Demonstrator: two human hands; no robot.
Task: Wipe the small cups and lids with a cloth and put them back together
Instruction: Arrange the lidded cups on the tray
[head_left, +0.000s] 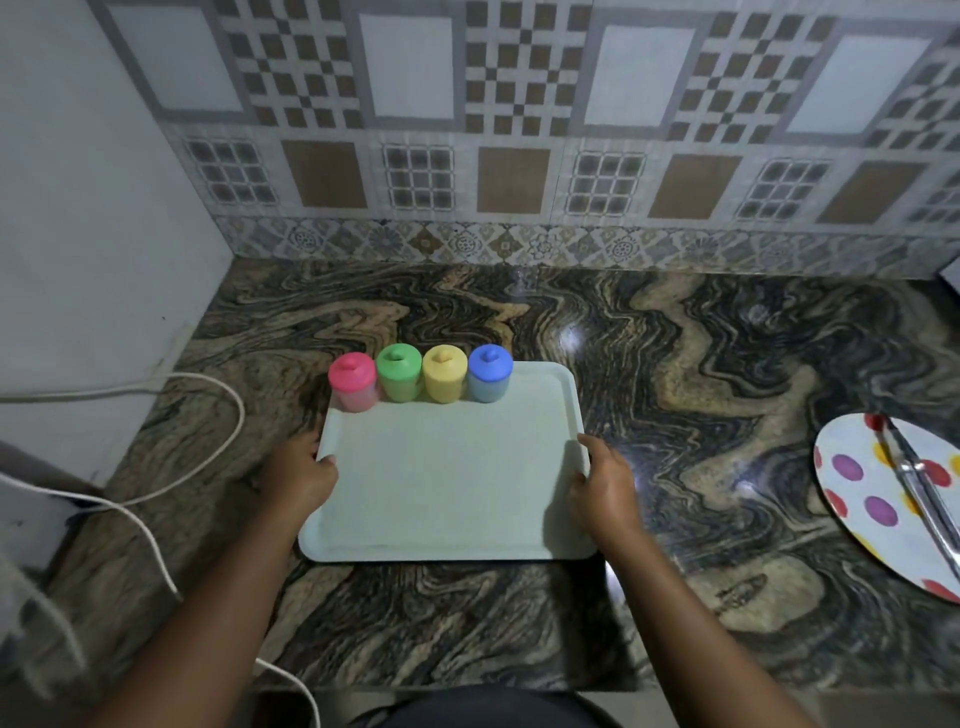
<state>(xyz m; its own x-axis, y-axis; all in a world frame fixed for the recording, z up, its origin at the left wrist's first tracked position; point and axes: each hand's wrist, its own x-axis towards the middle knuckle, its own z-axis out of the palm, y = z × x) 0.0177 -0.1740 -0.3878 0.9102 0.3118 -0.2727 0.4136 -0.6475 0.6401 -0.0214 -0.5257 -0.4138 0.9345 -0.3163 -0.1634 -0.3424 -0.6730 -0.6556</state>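
Far left there's a white cable (156, 519) looping over the marbled counter (675, 415), next to a plain wall. Then the left hand (298, 475): it grips the left rim of a pale tray (447, 478), thumb on top of the edge, fingers curled under where I can't see them. The tray sits flat on the counter, approx in the middle.

Along its far edge, 4 small cups stand upright in a row, packed side by side: pink cup (353, 387) at the far-left corner, then green cup (399, 384), yellow cup (444, 384) and blue cup (490, 384). All 4 have their matching knobbed lids (399, 361) on. Rest of the tray is bare.

Right hand (605, 486) does the same on the right rim, thumb laid along the edge, fingers wrapped round it.

Way off to the right, well apart from the tray, is a polka-dot plate (857, 493) w/ a metal utensil (924, 499) lying across it. Patterned tiles (519, 104) at the back.
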